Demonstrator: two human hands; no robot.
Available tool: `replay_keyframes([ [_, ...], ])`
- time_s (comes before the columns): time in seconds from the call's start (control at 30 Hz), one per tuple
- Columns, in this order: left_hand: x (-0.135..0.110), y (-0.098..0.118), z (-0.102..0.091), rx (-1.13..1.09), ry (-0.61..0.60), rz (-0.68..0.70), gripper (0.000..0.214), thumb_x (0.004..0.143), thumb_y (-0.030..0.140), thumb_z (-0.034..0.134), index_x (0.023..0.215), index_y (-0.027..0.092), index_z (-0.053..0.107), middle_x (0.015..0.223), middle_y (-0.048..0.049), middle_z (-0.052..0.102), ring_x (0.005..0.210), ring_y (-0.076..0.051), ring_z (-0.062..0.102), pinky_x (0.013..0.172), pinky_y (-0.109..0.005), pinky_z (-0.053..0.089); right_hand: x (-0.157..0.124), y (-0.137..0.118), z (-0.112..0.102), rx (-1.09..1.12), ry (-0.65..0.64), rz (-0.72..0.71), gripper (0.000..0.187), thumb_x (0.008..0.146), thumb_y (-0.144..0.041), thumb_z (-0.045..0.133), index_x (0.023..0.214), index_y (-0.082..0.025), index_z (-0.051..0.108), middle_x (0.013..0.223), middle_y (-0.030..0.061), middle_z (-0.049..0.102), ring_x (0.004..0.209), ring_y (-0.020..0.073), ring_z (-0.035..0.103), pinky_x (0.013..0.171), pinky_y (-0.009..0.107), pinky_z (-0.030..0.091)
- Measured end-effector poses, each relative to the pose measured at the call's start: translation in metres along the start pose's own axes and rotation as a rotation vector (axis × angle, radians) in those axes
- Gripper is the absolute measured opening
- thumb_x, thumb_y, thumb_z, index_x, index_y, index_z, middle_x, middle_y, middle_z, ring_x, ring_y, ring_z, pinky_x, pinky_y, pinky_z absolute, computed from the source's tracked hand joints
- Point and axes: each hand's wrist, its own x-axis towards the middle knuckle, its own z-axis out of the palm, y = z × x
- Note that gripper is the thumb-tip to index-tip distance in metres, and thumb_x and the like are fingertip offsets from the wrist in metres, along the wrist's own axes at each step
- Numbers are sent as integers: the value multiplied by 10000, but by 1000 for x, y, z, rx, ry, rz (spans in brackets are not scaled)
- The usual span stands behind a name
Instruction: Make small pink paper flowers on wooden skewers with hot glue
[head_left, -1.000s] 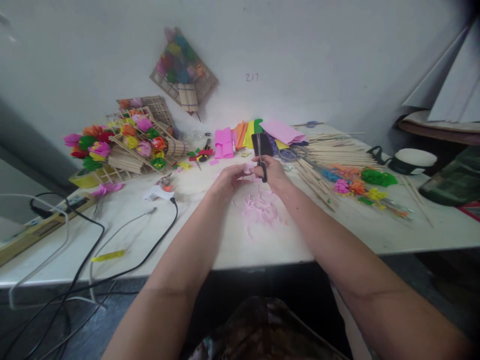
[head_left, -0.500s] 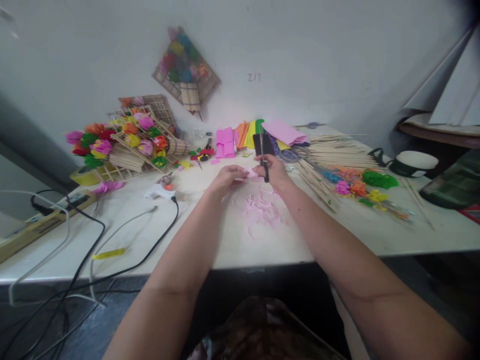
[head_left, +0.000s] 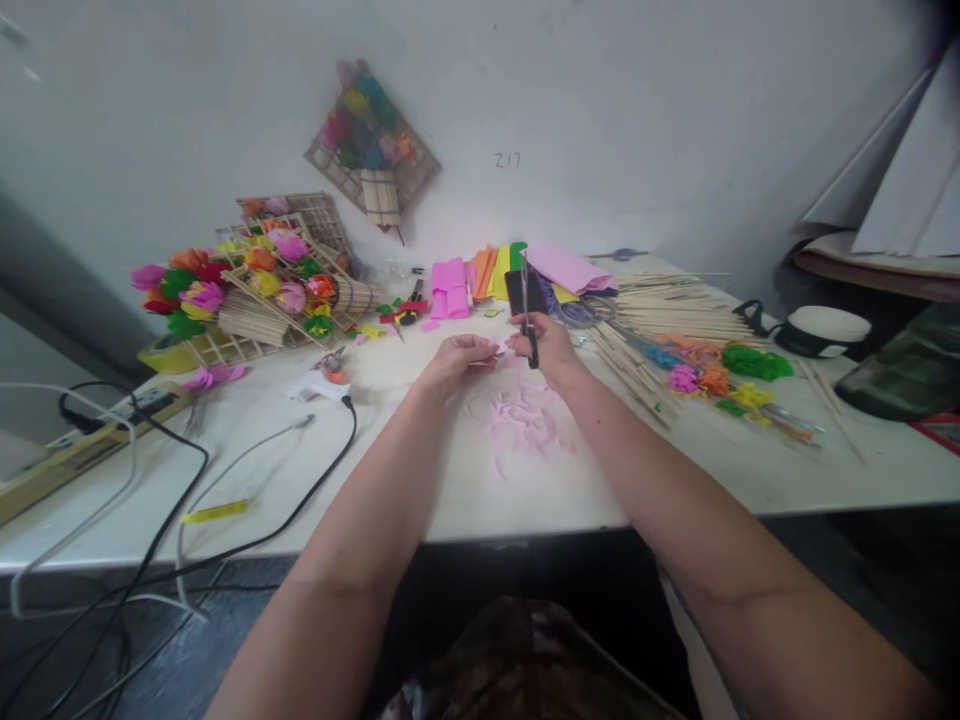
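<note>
My left hand [head_left: 457, 362] is closed in a pinch on a small piece of pale pink paper [head_left: 502, 345] above the table. Close by on the right, my right hand [head_left: 551, 347] holds a pair of scissors [head_left: 532, 348] with a dark handle, its blades pointing up and away from me. The thumb and fingertips of this hand are near the paper's right edge; whether they touch it I cannot tell. Thin pink paper scraps [head_left: 521, 425] lie in a loose heap below both hands.
Folded crepe paper [head_left: 450, 288] and a dark phone-like slab [head_left: 519, 292] lie behind the hands. At left are paper-flower baskets [head_left: 262, 320], a white glue gun [head_left: 321, 387] and cables. Bamboo sticks [head_left: 675, 305] and coloured paper flowers [head_left: 712, 378] spread to the right.
Both hands stay nearly in place, with the pink paper shifted slightly between the fingers. The scissors keep their upright direction, and the view has moved a little.
</note>
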Motion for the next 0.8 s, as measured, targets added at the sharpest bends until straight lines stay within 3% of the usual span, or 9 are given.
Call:
replay_keyframes([
  [0.2,-5,8,0,80,-73,-29,241,551,282,763,711,127,671,703,-68,671,583,-121,597,604,-240,485,-4,-4,-1,-89,-117,-46,339,493,-221,723,782,-191,548,558,-63,549,468,67,475,465,188,384],
  [0.4,-2,5,-4,187,-25,42,231,535,309,774,629,124,673,575,-45,631,519,-110,563,560,-232,467,-5,-5,1,-132,-132,-34,361,498,-219,744,796,-188,543,504,-77,526,448,75,485,441,185,383],
  [0.53,-1,3,-3,107,40,76,264,522,330,782,642,126,666,620,-43,641,530,-110,575,593,-253,479,-3,-4,-4,-118,-152,26,382,529,-316,767,793,-174,529,484,-52,557,381,76,479,383,185,363],
  [0.7,2,1,-3,6,65,126,281,547,354,769,614,127,619,604,-25,623,591,-123,611,646,-260,492,-6,-7,-14,-194,-322,133,318,630,-401,711,756,-141,580,508,20,604,361,91,513,281,165,200],
  [0.8,3,0,-3,-30,73,150,287,547,347,768,612,127,595,653,-34,642,652,-140,635,675,-266,496,-8,-8,-17,-206,-377,179,296,641,-388,711,733,-135,588,476,9,582,341,77,486,275,161,199],
])
